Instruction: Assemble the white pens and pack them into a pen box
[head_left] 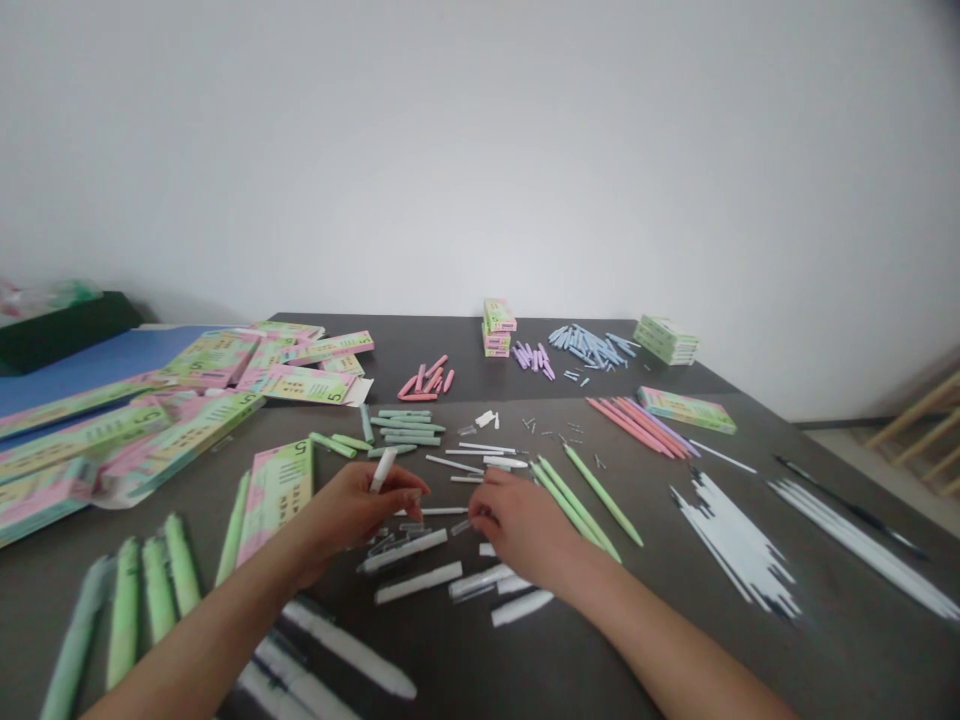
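My left hand (360,505) is closed around a short white pen barrel (383,470) that sticks up between the fingers. The thumb and fingertips come together over small clear plastic pen clips (386,542). To the right, my right hand (517,520) rests low on the table with its fingers curled and drawn together; what is in them, if anything, is hidden. A clear clip (460,528) lies by its fingertips. Loose white pen barrels (418,582) lie below both hands. Thin white refills (461,463) lie just beyond them.
Green pens (577,510) lie right of my right hand, with white refills (739,545) farther right. Dark green barrels (409,428), pink barrels (426,382) and blue barrels (589,345) lie farther back. Printed pen boxes (217,360) crowd the left; one box (277,490) lies beside my left forearm.
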